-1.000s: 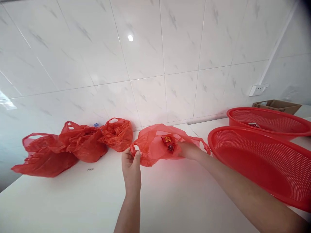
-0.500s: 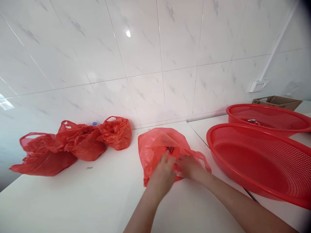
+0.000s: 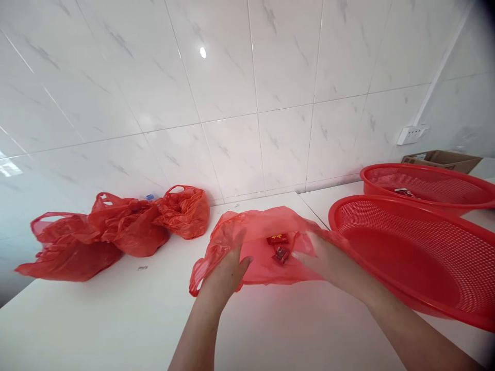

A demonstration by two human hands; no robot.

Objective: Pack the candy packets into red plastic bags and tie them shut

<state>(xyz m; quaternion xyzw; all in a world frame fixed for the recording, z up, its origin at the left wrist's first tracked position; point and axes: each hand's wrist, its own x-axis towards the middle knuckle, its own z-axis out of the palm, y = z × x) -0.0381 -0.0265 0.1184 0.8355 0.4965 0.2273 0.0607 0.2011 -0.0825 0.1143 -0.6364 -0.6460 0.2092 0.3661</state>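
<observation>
Our hands: the left hand and right hand stand apart with fingers spread, neither holding a packet; whether the fingertips grip the film, we cannot tell.
Just changed: half a second ago our hands were close together over the folded mouth; now they have parted and the mouth gapes.
What it means: we judge the contents easier to reach.
Red plastic carrier bag: on the worktop, left of the nearer red basket, its film over our fingertips.
Red packets: inside the bag, between our hands.
Forearms: angled inward from both sides.
</observation>
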